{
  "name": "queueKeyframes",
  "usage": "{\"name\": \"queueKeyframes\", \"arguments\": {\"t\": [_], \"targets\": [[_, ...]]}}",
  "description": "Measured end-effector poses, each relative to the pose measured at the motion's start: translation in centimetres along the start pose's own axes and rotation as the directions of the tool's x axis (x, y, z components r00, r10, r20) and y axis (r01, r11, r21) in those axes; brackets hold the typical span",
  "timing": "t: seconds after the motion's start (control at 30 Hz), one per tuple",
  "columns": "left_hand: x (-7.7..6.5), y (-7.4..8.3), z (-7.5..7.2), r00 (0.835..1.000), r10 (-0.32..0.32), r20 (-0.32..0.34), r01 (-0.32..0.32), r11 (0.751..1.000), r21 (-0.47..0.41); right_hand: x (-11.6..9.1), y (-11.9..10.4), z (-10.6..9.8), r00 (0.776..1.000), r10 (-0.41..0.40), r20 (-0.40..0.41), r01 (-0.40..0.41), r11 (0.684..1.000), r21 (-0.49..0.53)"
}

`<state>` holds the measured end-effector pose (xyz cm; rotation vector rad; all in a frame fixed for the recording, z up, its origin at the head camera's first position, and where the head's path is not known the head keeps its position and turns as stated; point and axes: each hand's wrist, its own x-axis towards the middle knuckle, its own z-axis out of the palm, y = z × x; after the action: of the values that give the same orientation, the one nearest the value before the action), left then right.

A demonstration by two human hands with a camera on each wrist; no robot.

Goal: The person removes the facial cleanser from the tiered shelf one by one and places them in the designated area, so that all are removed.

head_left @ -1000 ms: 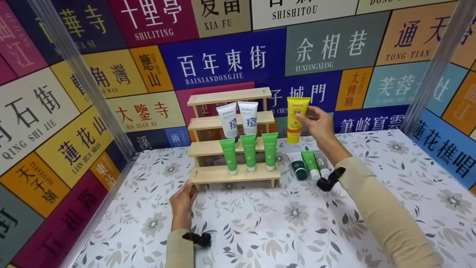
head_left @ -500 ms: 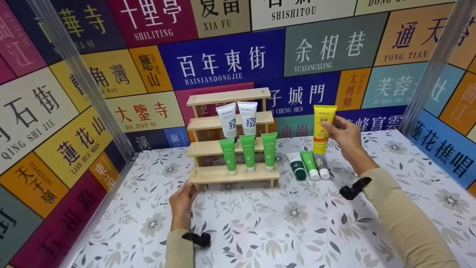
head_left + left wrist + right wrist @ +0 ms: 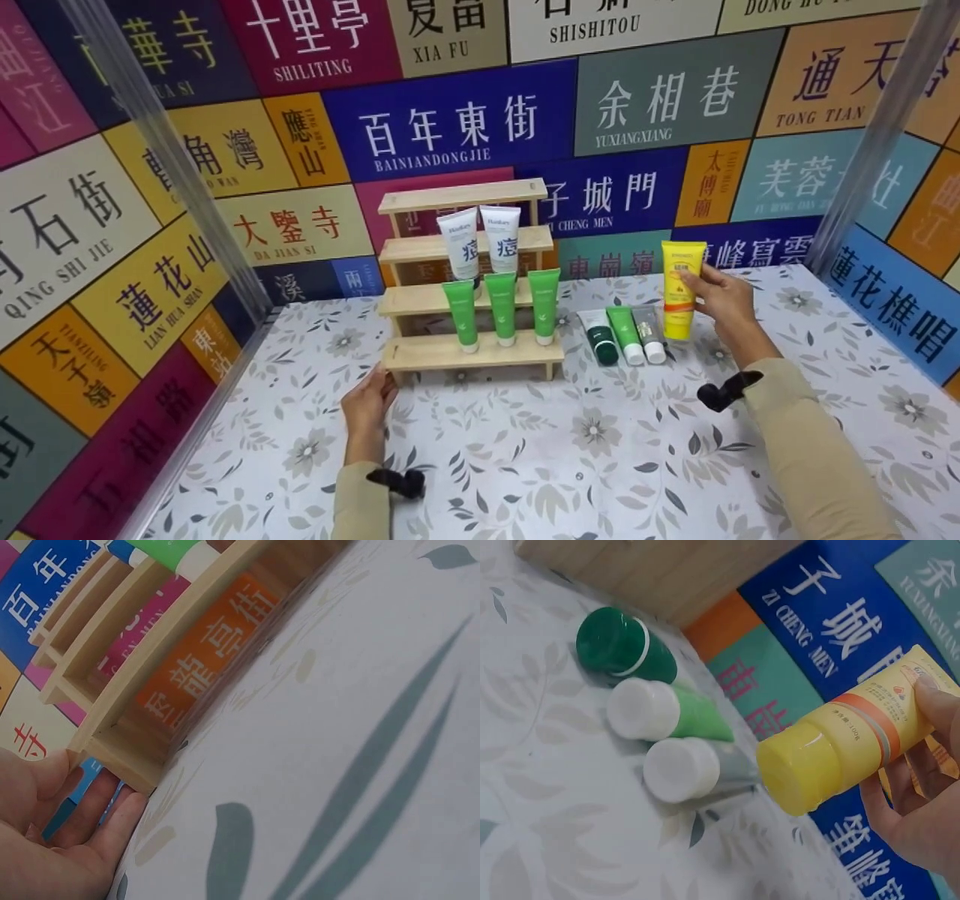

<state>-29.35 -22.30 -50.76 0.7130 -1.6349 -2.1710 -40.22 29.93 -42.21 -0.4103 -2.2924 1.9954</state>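
I'm running this remotely, my right hand (image 3: 729, 304) pinching the yellow tube (image 3: 679, 294) cap-down just right of three lying tubes (image 3: 624, 330), while my left hand's (image 3: 366, 409) fingers are gripping the wooden rack (image 3: 427, 354) at its near left end, probably just to steady it.

Yellow tube (image 3: 679, 296), one: orange band, yellow cap downward; we find it near upright, pinched in the right hand (image 3: 726, 300), just right of three lying tubes (image 3: 625, 330). Rack (image 3: 450, 358), one: pale wood, four-stepped, upright, its lower left end gripped by the left hand (image 3: 370, 401); we count three green tubes (image 3: 501, 307) and two white tubes (image 3: 460, 244) standing on it.
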Motion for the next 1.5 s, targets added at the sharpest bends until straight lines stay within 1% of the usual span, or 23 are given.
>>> {"name": "queueKeyframes", "arguments": {"t": [0.23, 0.47, 0.53, 0.67, 0.8, 0.87, 0.97, 1.1, 1.27, 1.4, 1.5], "targets": [[-0.1, 0.0, 0.1, 1.0, -0.009, 0.005, 0.009, 0.999, 0.04, 1.0, 2.6, -0.5, 0.996, 0.083, -0.01, -0.084, 0.994, -0.066], [0.0, 0.2, 0.1, 1.0, -0.004, 0.011, 0.004, 0.999, 0.039, 1.8, 3.8, -0.4, 0.991, 0.132, -0.024, -0.134, 0.984, -0.113], [0.0, 0.2, 0.1, 1.0, -0.002, 0.008, 0.002, 0.999, 0.034, 1.9, 4.1, -0.3, 0.989, 0.144, -0.04, -0.148, 0.982, -0.116], [0.0, 0.1, 0.0, 1.0, -0.002, 0.003, 0.002, 0.999, 0.036, 2.0, 4.8, -0.2, 0.985, 0.146, -0.096, -0.158, 0.977, -0.142], [0.0, 0.1, 0.1, 1.0, -0.001, -0.002, 0.001, 0.999, 0.035, 2.2, 5.5, 0.0, 0.975, 0.149, -0.162, -0.178, 0.968, -0.179], [0.1, 0.1, 0.1, 1.0, 0.004, -0.003, -0.004, 1.0, 0.027, 2.3, 5.7, 0.1, 0.972, 0.151, -0.179, -0.185, 0.965, -0.187], [0.1, 0.1, 0.1, 1.0, 0.006, 0.002, -0.006, 1.0, 0.027, 2.4, 5.9, 0.3, 0.972, 0.131, -0.194, -0.172, 0.961, -0.214], [0.1, 0.1, 0.0, 1.0, 0.009, 0.004, -0.009, 0.999, 0.037, 2.3, 6.0, 0.6, 0.977, 0.103, -0.186, -0.152, 0.95, -0.274], [0.2, 0.0, 0.0, 1.0, 0.031, 0.004, -0.031, 0.999, 0.041, 2.5, 6.1, 0.9, 0.985, 0.109, -0.132, -0.146, 0.939, -0.311], [0.2, -0.1, 0.0, 1.0, 0.026, -0.002, -0.026, 0.999, 0.044, 2.6, 5.9, 0.7, 0.985, 0.162, -0.065, -0.174, 0.937, -0.302], [0.1, -0.1, 0.0, 1.0, 0.008, -0.009, -0.007, 0.999, 0.051, 2.4, 5.7, 0.4, 0.975, 0.22, -0.01, -0.214, 0.937, -0.277]]}}
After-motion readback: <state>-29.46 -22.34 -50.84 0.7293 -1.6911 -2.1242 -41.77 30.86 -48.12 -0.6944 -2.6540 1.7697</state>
